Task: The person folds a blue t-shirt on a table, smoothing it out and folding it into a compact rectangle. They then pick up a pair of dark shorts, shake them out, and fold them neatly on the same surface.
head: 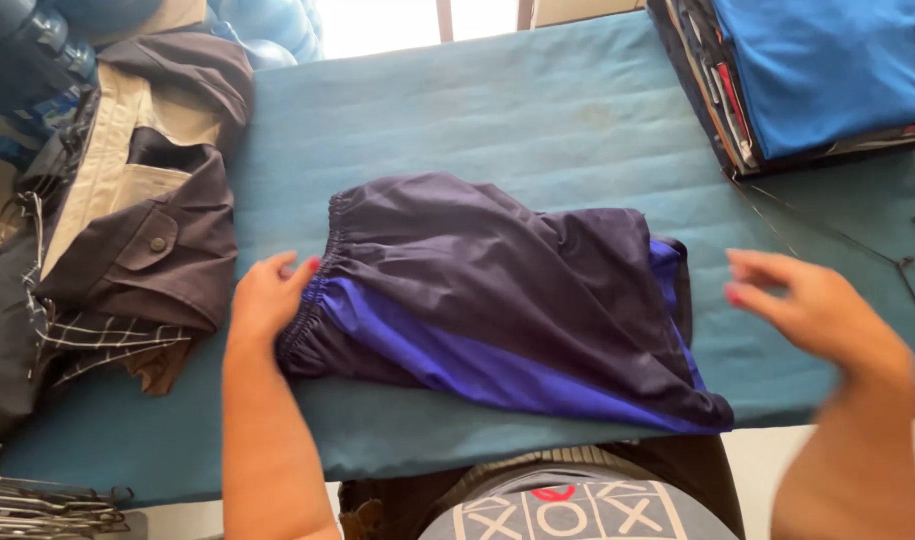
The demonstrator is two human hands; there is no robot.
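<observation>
While the folded navy shorts (498,310) are laid near the front edge of the teal table (538,120), their elastic waistband is pressed by the left hand (266,295), fingers flat. The right hand (813,305) is held open just beyond the shorts' other end, gripping nothing.

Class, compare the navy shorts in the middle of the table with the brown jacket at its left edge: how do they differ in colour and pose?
The navy shorts carry a bright blue stripe; the brown jacket shows a cream lining. The shorts lie folded flat, touched by the left hand; the jacket lies rumpled, untouched. Both rest on the teal table cover.
</observation>
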